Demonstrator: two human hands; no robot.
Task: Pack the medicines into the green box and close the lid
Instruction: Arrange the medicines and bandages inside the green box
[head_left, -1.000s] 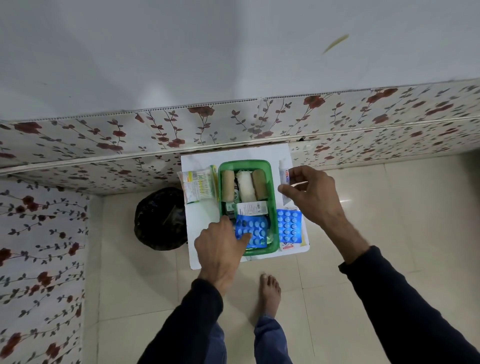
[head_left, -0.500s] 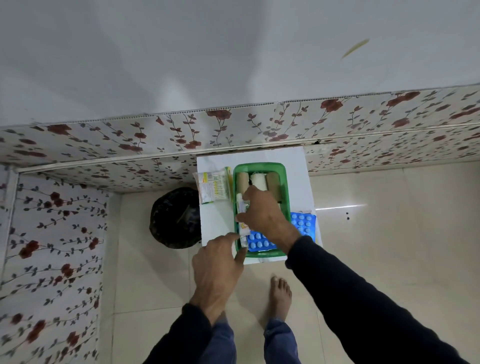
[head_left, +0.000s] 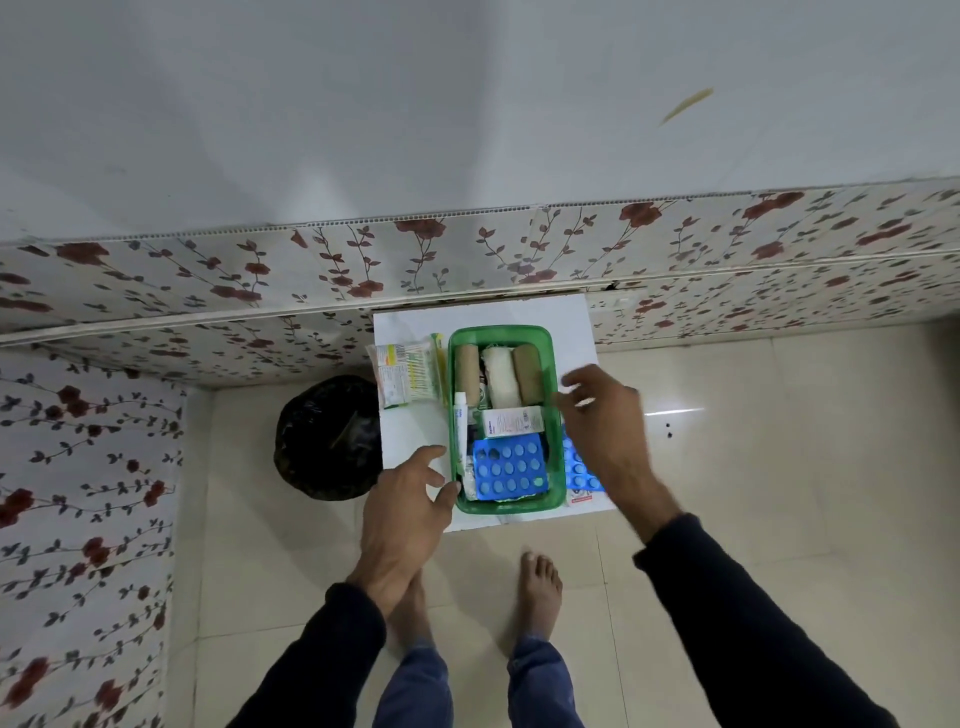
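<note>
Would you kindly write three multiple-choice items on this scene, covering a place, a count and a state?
1. Where does the white tube with the white cap lie?
A. along the left wall inside the green plastic box
B. on the floor
C. in the right hand

2. How many rolled bandages lie at the box's far end?
A. one
B. three
C. five

3. What does the left hand hold?
A. a lid
B. a blister sheet
C. nothing

Answers: 1 A, the tube lies against the left wall. 2 B, two tan, one white. 3 C, its fingers are spread and empty.

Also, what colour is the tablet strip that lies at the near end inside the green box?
Blue, with paler blue round tablets in rows. The tablet strip shows in the head view.
</note>
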